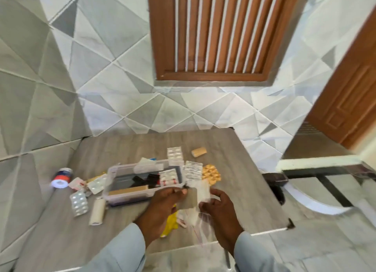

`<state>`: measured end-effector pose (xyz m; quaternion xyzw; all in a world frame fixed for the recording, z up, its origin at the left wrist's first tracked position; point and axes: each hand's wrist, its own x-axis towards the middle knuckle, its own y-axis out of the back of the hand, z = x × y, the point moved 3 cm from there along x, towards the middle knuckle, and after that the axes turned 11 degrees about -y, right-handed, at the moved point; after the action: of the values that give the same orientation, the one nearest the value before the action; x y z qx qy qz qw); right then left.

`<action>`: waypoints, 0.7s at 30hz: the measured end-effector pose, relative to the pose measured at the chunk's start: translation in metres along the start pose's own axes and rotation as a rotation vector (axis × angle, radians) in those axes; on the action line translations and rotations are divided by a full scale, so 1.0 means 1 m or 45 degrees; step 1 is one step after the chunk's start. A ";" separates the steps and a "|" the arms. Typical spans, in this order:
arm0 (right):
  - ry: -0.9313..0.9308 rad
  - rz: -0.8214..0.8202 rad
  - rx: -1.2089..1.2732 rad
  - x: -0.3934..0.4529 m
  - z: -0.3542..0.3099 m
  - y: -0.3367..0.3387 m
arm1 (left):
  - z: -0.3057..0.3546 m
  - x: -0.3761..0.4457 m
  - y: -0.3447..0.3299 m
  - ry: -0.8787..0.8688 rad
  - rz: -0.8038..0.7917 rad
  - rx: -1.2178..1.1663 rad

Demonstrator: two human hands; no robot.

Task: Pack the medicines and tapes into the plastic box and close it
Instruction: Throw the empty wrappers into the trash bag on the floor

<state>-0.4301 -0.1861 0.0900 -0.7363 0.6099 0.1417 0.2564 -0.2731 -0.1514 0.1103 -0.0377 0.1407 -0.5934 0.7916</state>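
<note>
The clear plastic box (109,187) stands open in the middle of the table, with a blister pack (168,177), dark items and a tan carton inside. Both hands hold a clear plastic bag (200,192) just in front of the box's right corner: my left hand (162,204) pinches its upper left edge and my right hand (218,208) grips its right side. Blister packs (79,202) and a white tape roll (97,210) lie left of the box. More blister packs (174,155), a gold foil pack (211,173) and a tan bandage roll (199,151) lie behind and to its right.
A red and white tape roll (61,178) lies at the table's left, near the tiled wall. A yellow packet (171,223) sits under my left hand. The table (244,190) ends on the right, beside a dark metal frame (317,174). A wooden window and door rise behind.
</note>
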 end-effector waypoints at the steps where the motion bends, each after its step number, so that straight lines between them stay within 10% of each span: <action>1: 0.010 0.009 -0.008 -0.007 -0.005 0.019 | -0.002 -0.007 -0.026 -0.012 -0.030 0.016; 21: -0.075 0.431 0.009 0.008 -0.080 0.353 | -0.117 0.076 -0.381 0.005 -0.351 0.362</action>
<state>-0.7793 -0.2804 0.0800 -0.6178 0.7179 0.2021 0.2493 -0.6387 -0.3224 0.0715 0.0567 0.0507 -0.7102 0.6999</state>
